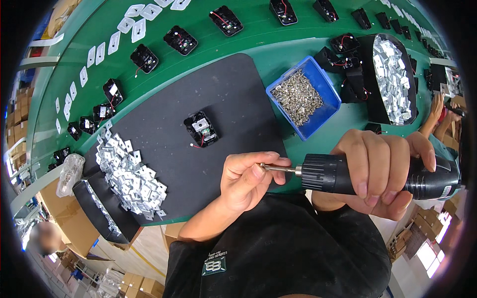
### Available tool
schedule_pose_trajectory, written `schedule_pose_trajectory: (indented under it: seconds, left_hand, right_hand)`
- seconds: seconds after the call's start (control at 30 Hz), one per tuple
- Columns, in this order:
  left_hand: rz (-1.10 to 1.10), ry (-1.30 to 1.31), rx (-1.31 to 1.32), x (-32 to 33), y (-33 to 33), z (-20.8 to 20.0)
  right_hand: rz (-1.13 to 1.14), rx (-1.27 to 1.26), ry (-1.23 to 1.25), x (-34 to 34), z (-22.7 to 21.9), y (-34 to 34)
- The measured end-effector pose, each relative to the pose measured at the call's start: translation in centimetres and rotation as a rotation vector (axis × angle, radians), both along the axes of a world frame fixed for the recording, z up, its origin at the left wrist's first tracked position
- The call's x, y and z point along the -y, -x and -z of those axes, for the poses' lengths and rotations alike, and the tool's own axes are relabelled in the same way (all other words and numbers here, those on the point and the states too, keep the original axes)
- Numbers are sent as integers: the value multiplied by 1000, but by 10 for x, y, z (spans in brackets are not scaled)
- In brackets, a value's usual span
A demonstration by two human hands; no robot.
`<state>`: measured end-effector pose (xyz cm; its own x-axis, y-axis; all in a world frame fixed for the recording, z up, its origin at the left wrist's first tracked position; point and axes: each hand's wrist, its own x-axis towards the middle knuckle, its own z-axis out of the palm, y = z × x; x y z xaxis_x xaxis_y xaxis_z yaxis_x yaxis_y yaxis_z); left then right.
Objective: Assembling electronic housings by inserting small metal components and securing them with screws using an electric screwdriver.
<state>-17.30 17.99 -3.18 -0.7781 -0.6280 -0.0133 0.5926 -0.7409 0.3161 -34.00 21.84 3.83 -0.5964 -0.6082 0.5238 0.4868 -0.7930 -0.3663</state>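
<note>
Right hand (380, 171) is wrapped tightly around a black ribbed plastic electric screwdriver (348, 174), held level over the black mat's (198, 94) near edge; its slim steel bit (278, 169) is pinched by left hand (246, 181) fingertips.

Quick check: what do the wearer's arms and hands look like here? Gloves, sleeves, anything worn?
Both hands are bare: no gloves on the left hand or the right hand. No rings or watch visible. The forearms are uncovered; a black short-sleeved shirt with a small pale chest emblem is worn.

Black electric screwdriver (377, 175) gripped by right hand (382, 169), bit tip (272, 168) pinched by left hand (248, 179), black housing (200, 129) laid on black mat (218, 94), blue screw bin (304, 97) beside.
</note>
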Motion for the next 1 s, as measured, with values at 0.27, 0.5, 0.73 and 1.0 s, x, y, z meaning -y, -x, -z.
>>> schedule_pose_trajectory:
  seconds: [0.27, 0.5, 0.73, 1.0]
  left_hand:
    - [31, -160, -99, -5, -4, -2]
    - [-18, -35, -7, -8, -5, 2]
    - [-24, -31, 23, -6, -11, 4]
    - [-577, 1604, 986, 56, -78, 28]
  right_hand:
    - [4, 10, 0, 2, -2, -4]
    - [-71, -117, 119, 8, 5, 4]
    - [-198, -284, 218, 21, 6, 7]
    - [-73, -237, -40, 28, 8, -10]
